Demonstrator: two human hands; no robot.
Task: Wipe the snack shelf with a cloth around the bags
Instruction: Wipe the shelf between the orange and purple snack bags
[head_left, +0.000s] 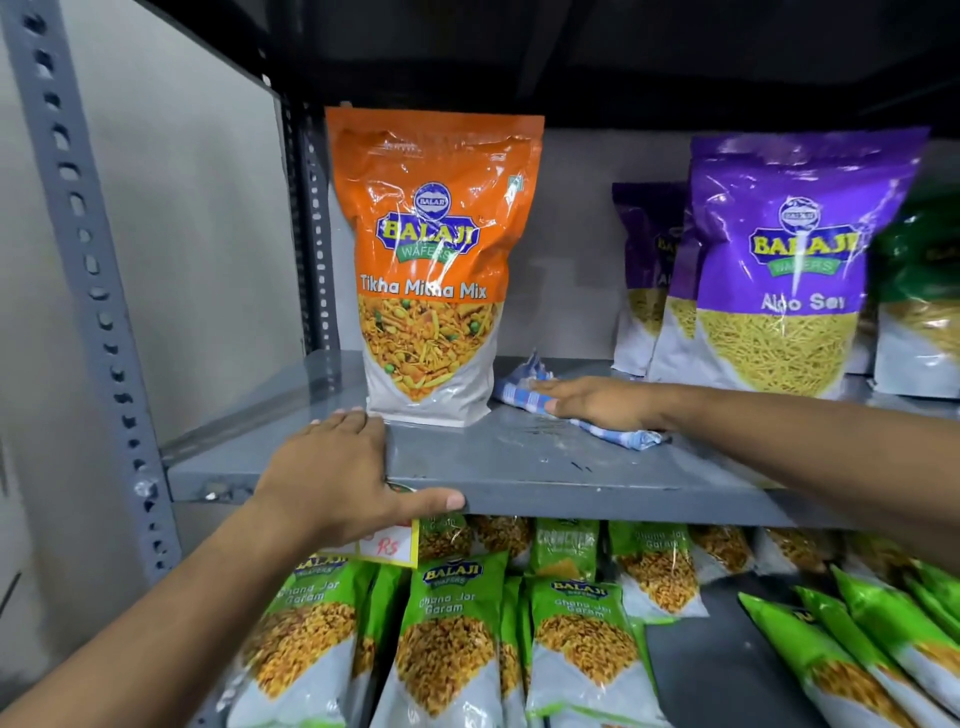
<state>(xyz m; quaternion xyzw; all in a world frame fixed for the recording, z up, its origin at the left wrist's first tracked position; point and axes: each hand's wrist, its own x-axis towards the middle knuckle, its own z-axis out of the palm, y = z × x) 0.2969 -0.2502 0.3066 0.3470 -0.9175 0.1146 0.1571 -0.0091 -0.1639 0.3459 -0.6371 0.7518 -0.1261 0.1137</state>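
Note:
A grey metal shelf (545, 462) holds an upright orange snack bag (436, 260) at the left and purple snack bags (779, 270) at the right. Between them lies a blue-and-white checked cloth (524, 387), pressed flat on the shelf under my right hand (597, 402). The cloth's end sticks out by my wrist. My left hand (337, 473) grips the shelf's front edge just in front of the orange bag, thumb under the lip. Scuff marks show on the shelf in front of the cloth.
A perforated grey upright post (88, 270) stands at the left. Several green snack bags (452, 634) fill the shelf below, with a yellow price tag (389, 545) hanging at the edge. A green bag (919, 291) stands at the far right.

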